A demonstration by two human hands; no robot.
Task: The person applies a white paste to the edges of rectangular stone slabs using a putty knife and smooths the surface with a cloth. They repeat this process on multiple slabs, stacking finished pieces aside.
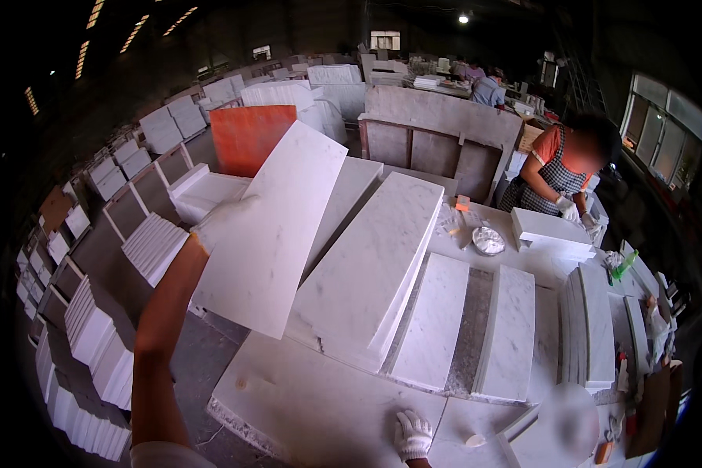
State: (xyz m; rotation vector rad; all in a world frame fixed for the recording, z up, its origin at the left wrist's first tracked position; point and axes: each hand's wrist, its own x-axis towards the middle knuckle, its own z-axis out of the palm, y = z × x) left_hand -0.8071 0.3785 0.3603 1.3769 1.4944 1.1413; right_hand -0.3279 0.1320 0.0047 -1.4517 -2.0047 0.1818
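My left arm reaches up from the lower left, and my left hand (225, 222), in a white glove, grips the left edge of a thin white marble slab (288, 210). The slab stands tilted in the air, its lower corner over the table's left side. Part of the grip blends into the white stone. At the lower edge, my right hand (413, 435), also gloved, rests on the pale tabletop (312, 390) with fingers stretched forward and nothing in them. Beyond it lies a stack of large veined marble slabs (378, 257), with a narrower marble strip (431, 324) beside it.
Across the table at right, a co-worker in a checked apron (550, 183) has gloved hands at a white stone block (554, 232). A bowl of white material (488, 240) sits between us. Stacked stone pieces (93, 335) line the left side, near an orange-red panel (261, 136).
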